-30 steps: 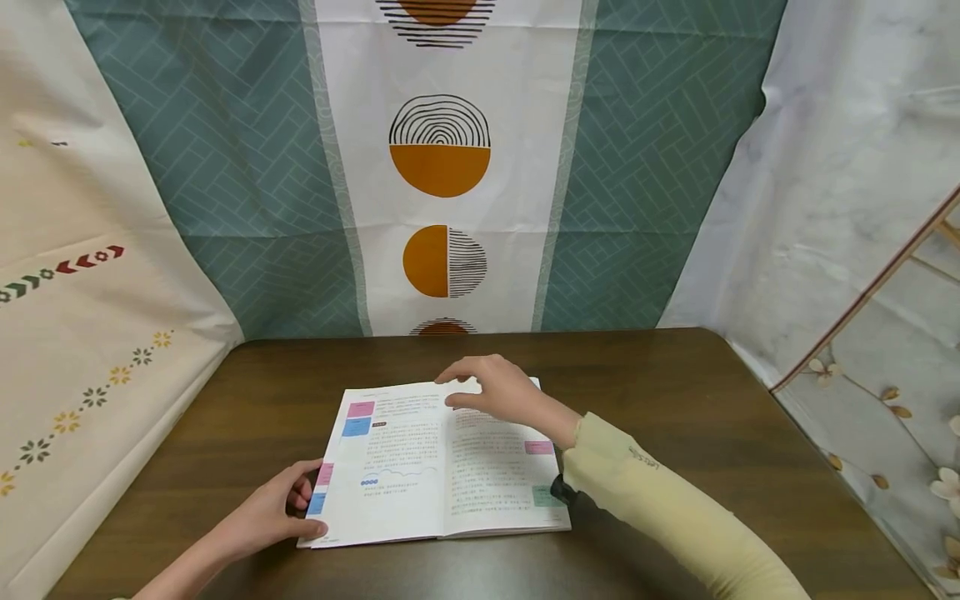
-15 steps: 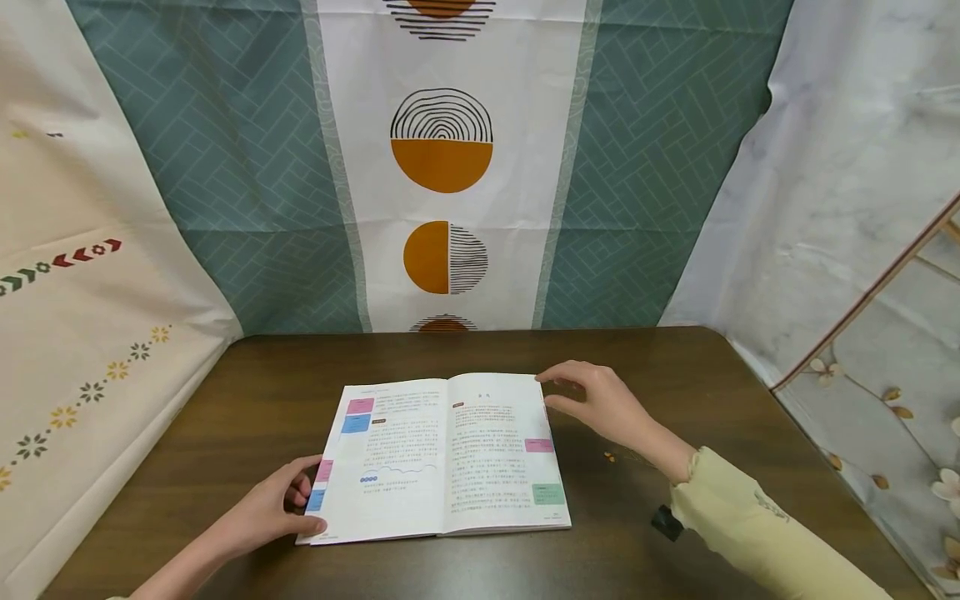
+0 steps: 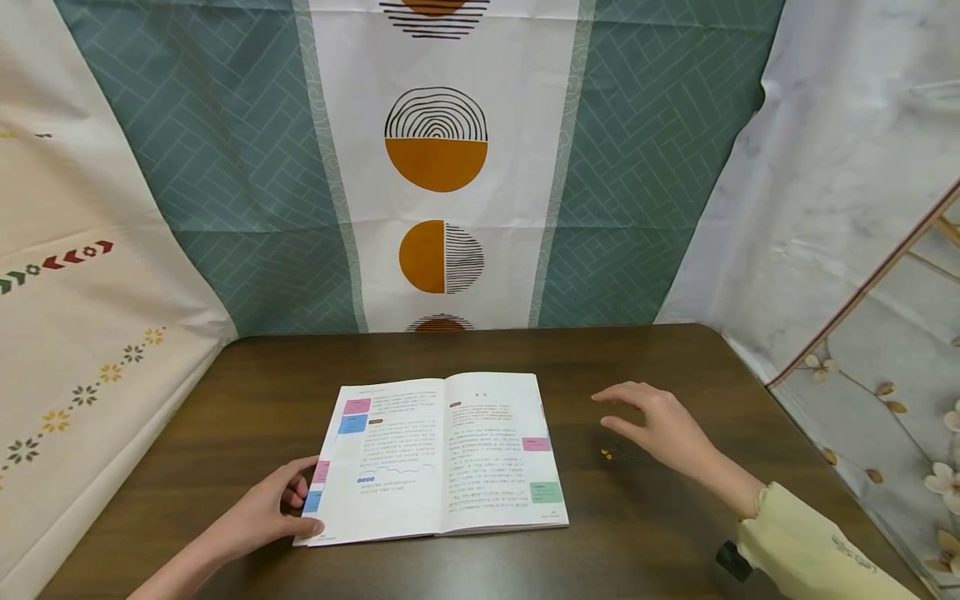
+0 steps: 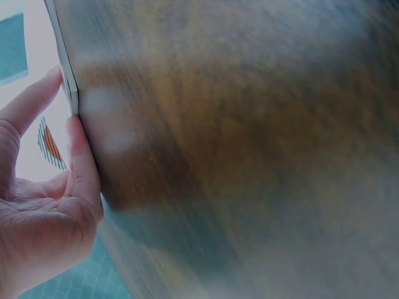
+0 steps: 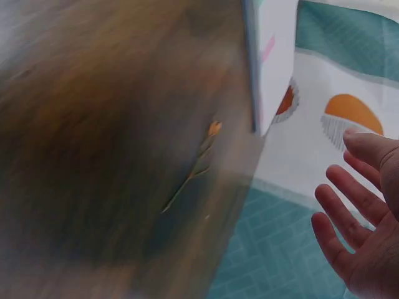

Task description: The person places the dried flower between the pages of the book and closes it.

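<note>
An open book [image 3: 405, 508] with printed pages and coloured boxes lies on the dark wooden table. At its lower left corner my left hand [image 3: 264, 515] pinches the edge, thumb on the page and fingers curled at the side; the left wrist view shows the book corner [image 4: 70, 93] between thumb and finger. My right hand [image 3: 663, 429] hovers to the right of the book, apart from it, fingers loosely extended and holding nothing. Between book and right hand, a small dried sprig with an orange bud [image 5: 214, 128] lies on the table.
The brown table [image 3: 630, 533] ends at a back edge before a hanging green and white cloth [image 3: 630, 183]. A cream cloth [image 3: 97, 358] hangs at the left and a marbled, flower-patterned one [image 3: 885, 333] at the right. A black strap piece [image 3: 732, 562] shows by the right sleeve.
My right hand has moved right, from above the book to beyond its right edge, uncovering the right page and the sprig. My left hand stays at the book's corner.
</note>
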`<move>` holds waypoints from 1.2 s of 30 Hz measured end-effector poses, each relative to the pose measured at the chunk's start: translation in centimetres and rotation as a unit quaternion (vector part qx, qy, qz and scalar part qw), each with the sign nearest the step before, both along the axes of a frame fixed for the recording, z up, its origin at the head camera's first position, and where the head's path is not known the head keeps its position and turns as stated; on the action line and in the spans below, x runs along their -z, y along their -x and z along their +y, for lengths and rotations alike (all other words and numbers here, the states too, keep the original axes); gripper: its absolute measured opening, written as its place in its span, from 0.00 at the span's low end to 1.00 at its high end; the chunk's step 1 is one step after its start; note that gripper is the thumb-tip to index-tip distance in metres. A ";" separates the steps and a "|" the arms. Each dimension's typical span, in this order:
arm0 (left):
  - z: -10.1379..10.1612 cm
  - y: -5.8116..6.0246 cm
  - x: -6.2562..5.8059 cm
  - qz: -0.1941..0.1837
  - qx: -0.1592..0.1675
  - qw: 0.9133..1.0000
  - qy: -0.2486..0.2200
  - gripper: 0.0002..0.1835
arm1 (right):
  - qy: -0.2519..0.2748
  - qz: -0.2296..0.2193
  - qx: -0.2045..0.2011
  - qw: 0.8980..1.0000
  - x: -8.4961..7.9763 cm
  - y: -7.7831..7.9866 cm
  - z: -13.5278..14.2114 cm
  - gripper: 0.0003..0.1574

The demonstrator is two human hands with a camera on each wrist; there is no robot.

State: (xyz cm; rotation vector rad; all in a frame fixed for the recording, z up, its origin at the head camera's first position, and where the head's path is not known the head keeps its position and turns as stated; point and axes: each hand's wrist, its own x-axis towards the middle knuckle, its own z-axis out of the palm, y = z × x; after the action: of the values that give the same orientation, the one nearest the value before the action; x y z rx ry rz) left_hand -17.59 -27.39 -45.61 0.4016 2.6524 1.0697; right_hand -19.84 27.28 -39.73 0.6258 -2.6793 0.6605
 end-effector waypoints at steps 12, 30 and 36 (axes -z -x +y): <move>0.2 -0.2 -0.2 -0.010 -0.009 1.000 0.000 0.49 | -0.084 -0.044 0.024 0.995 1.7 -1.2 2.6 0.24; 0.1 -0.2 -0.2 -0.011 -0.008 1.000 0.000 0.49 | -0.138 -0.113 -0.004 0.984 3.2 -1.6 6.0 0.22; 0.1 -0.1 -0.2 -0.009 -0.009 1.000 0.005 0.49 | -0.134 -0.095 -0.029 0.986 3.7 -1.0 6.4 0.15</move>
State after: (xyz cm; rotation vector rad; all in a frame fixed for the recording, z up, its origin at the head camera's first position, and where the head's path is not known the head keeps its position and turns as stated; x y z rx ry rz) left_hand -17.51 -27.27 -45.40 0.3642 2.6486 1.0602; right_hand -18.81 33.71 -43.41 0.7447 -2.9675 0.3912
